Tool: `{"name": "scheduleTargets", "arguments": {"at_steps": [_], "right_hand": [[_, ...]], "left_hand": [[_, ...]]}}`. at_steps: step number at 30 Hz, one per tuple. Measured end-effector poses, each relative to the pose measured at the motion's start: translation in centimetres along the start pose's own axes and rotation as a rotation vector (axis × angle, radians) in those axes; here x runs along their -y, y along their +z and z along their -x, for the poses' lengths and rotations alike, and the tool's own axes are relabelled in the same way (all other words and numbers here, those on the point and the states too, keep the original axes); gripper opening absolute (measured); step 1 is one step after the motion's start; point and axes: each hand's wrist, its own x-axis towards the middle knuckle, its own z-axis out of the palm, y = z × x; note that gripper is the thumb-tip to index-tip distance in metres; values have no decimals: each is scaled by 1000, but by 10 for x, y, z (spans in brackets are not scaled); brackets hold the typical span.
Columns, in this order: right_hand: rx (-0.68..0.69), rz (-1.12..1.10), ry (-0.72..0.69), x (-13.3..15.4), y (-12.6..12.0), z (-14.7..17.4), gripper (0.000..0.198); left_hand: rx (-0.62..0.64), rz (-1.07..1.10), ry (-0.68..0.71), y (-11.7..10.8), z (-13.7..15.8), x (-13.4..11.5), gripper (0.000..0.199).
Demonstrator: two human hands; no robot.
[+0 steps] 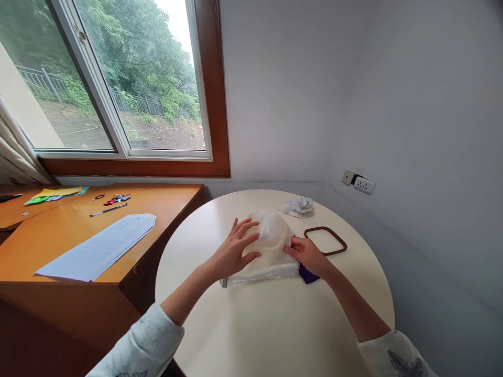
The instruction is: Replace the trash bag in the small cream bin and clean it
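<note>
A puffed-up, translucent white plastic bag [273, 235] rests on the round table, with a flat folded strip along its near edge. My left hand [238, 248] is open at the bag's left side, fingers spread and pointing towards it. At the right side, my right hand [308, 255] is closed, thumb and fingers pinching the bag's edge. A dark purple piece [308, 274] sticks out from beneath the bag, below my right hand. What else lies under the bag is hidden.
Behind my right hand lies a brown rounded frame [345, 246]. A crumpled whitish bundle [302, 207] is at the back of the round cream table [275, 324]. The wooden desk [173, 201] to the left bears paper sheets [102, 246], a pen [108, 210] and keys [118, 199].
</note>
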Motion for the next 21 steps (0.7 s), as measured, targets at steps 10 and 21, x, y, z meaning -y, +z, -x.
{"name": "scheduleTargets", "arguments": {"at_steps": [10, 21], "right_hand": [[48, 767, 74, -34, 24, 11, 20], [-86, 952, 72, -41, 58, -6, 15]], "left_hand": [[-17, 44, -25, 7, 16, 4, 52], [-379, 671, -454, 65, 19, 10, 121]]}}
